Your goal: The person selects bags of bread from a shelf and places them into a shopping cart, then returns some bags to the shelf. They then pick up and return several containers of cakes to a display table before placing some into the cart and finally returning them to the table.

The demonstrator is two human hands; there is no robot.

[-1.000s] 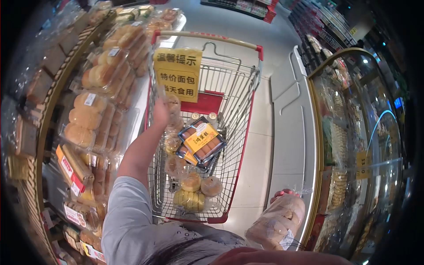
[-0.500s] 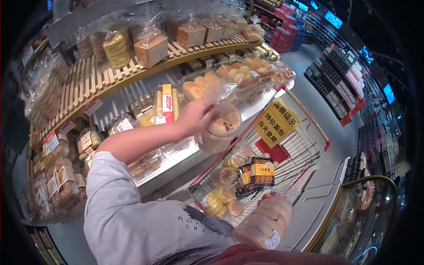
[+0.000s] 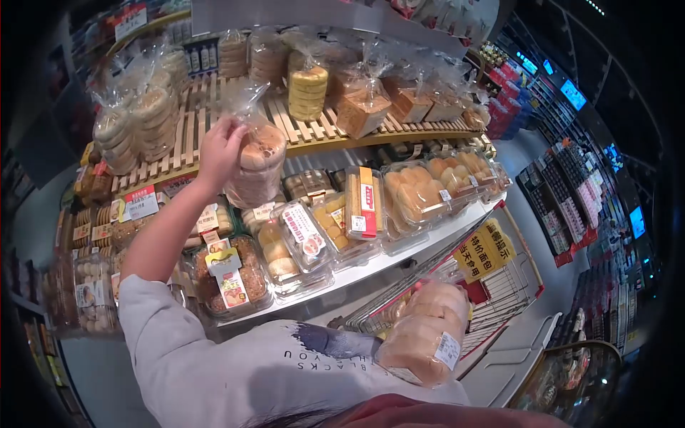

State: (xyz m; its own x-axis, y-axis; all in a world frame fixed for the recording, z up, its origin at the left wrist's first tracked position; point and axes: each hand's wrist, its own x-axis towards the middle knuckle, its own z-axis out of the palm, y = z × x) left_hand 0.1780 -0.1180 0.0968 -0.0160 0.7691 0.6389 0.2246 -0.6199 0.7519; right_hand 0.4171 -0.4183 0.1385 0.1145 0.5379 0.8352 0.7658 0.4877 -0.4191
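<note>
My left hand is closed around the gathered neck of a clear bag of round bread. The pieces are stacked, and the top one has brown marks. This bag hangs in front of the slatted wooden shelf, over the packed breads below. Close to my chest on the right, a second clear bag of pale round bread with a white label is held up at a tilt. My right hand is hidden behind it; the earlier frame shows its fingers on this bag.
A wire shopping cart with a yellow sign stands at right. Bagged loaves and stacked buns line the shelf. Below are plastic boxes of rolls and cakes. A glass-sided case is at lower right.
My left hand has carried its bread bag left, from near the cart to the slatted shelf. The view has turned left. The other bag is more upright and now covers my right hand.
</note>
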